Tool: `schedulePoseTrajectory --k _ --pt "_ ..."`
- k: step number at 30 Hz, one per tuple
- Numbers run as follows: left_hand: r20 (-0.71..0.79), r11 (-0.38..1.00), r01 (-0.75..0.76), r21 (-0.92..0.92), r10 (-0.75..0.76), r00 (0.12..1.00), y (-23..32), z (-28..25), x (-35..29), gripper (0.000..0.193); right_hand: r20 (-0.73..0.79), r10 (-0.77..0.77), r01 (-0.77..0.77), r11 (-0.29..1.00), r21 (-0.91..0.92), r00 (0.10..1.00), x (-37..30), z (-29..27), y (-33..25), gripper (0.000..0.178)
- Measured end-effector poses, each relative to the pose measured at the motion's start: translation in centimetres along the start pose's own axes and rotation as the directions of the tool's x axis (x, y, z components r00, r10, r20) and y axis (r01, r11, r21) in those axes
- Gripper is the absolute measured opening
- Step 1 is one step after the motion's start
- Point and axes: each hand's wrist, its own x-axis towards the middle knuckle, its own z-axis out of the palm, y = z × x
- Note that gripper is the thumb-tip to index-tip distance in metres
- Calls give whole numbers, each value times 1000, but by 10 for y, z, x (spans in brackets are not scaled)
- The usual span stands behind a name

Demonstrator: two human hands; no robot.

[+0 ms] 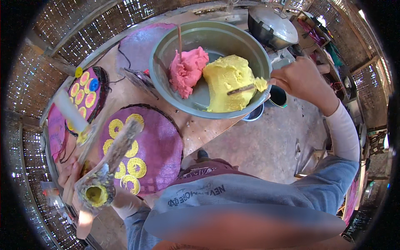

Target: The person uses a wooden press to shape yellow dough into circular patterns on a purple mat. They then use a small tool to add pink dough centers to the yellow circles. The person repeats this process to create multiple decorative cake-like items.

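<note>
My right hand (301, 81) grips a small flat wooden stick (241, 89) at the right rim of a grey-green basin (156, 85). A lump of yellow dough (261, 84) clings to the stick. Inside the basin lie a big mass of yellow dough (225, 77) and a smaller mass of pink dough (187, 68), with another stick (179, 39) upright in the pink. At lower left my left hand (74, 177) is wrapped round a wooden dough press (110, 160). Yellow dough (96, 195) sits in the press's round opening; part of the hand is hidden behind the press.
Below the press is a round purple cloth-covered tray (160, 160) with several yellow dough rings (136, 166). Farther left, another tray (100, 79) bears yellow rings with pink centres and a blue round piece (94, 85). A lidded pot (273, 27) stands at the back right.
</note>
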Motion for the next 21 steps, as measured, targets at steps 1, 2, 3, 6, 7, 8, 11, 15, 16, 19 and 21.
schedulePoseTrajectory --k 1,2,3,6,7,8,11,15,16,19,21 --pt "3 999 31 -24 -31 1000 -13 1 -7 27 -4 -54 54 998 13 999 -2 16 6 23" --pt "12 997 63 -40 -62 998 -24 -1 -12 27 -17 -57 57 997 50 998 -1 31 12 23" --pt "24 997 74 -38 -73 997 -35 -3 -15 28 -28 -55 57 995 88 998 -2 45 16 23" --pt "32 955 -187 232 184 982 -41 2 -6 26 5 -89 87 983 164 996 3 67 16 23" --pt "53 894 -295 338 296 954 -41 5 1 25 28 -104 97 978 186 994 1 73 12 24" --pt "83 810 -394 435 400 913 -37 12 13 24 6 -133 129 968 215 991 2 77 10 22" --pt "9 938 -172 301 178 984 14 42 34 25 39 -194 180 956 231 980 5 79 7 20" --pt "-47 956 239 -170 -251 967 -1 48 14 20 130 -211 160 933 322 969 2 70 2 13" --pt "-94 962 203 -182 -222 970 6 56 17 19 135 -212 160 934 320 968 2 66 1 13" --pt "-188 994 42 -99 -60 980 34 79 30 23 167 -192 130 937 324 967 4 53 -5 14" --pt "-183 986 -126 107 144 972 53 86 41 33 188 -177 114 945 306 966 7 42 -10 15"
